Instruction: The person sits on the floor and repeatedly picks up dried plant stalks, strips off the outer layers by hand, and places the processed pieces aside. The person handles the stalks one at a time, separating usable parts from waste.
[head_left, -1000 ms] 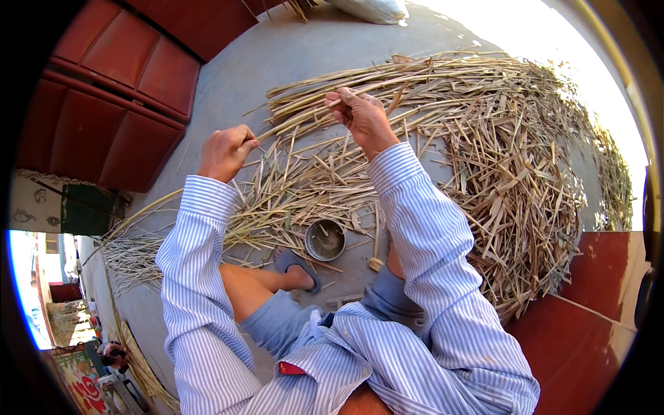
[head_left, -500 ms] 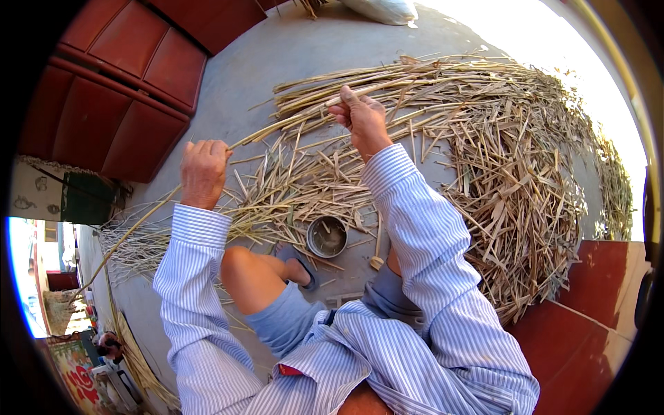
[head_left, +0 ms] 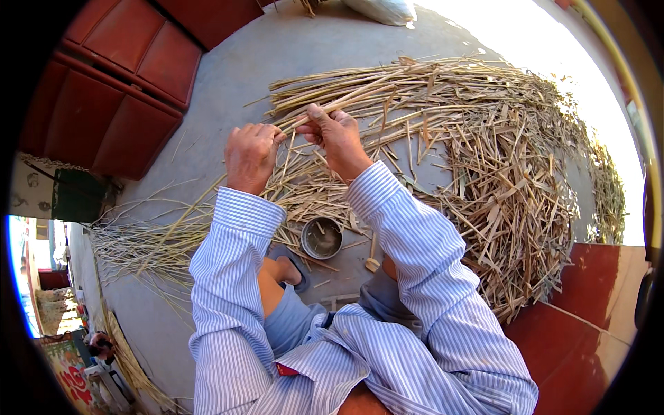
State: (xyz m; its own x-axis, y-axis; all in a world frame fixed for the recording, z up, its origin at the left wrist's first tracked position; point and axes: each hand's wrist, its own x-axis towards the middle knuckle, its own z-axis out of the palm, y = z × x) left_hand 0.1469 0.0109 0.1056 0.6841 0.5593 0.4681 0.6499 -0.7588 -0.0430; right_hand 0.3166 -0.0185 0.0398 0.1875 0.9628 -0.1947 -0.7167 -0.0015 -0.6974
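My left hand [head_left: 252, 155] is closed around a long, thin, dried plant stalk [head_left: 291, 127], its knuckles facing up. Close by on the right, my right hand [head_left: 335, 138] pinches the same stalk between thumb and fingers. The stalk slants up to the right past my right hand, over a bundle of long straw-coloured stalks [head_left: 318, 84] on the floor. Its other end seems to trail down to the left behind my left wrist, where my sleeve hides part of it. Below my hands lie short broken stalk pieces [head_left: 318, 190].
A round metal bowl [head_left: 303, 243] stands near my slippered foot [head_left: 285, 266]. Dry husks and leaves form a large heap [head_left: 519, 173] at the right. Thin pale stalks [head_left: 131, 242] fan out at left. Red padded furniture [head_left: 104, 117] stands far left; a pale sack [head_left: 384, 10] lies at the back.
My left hand has moved right and up along the stalk, close to my right hand. My right hand has come slightly left and down. Both hands still hold the stalk.
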